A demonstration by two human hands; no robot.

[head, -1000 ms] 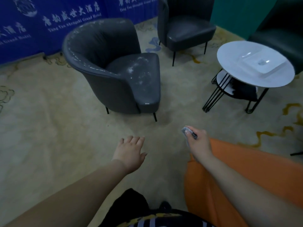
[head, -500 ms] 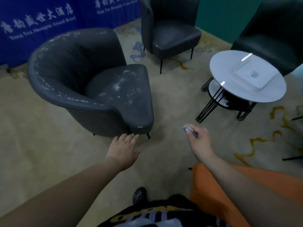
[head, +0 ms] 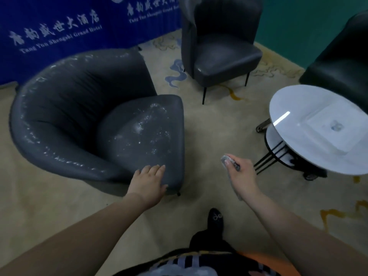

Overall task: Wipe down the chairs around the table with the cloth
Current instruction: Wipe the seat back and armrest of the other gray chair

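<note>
Head view: the likeliest slip is the small grey cloth [head: 229,166], bunched in the right hand [head: 242,176] with fingers curled round it, covering too little per stroke and only smearing the white specks across the near chair [head: 95,124]. The left hand [head: 148,183], fingers straight and holding nothing, lies at the seat's front edge; whether it touches is unclear. The cloth hangs beside the seat, between chair and worktop [head: 318,136]. Two further chairs [head: 221,44] look cleaner.
</note>
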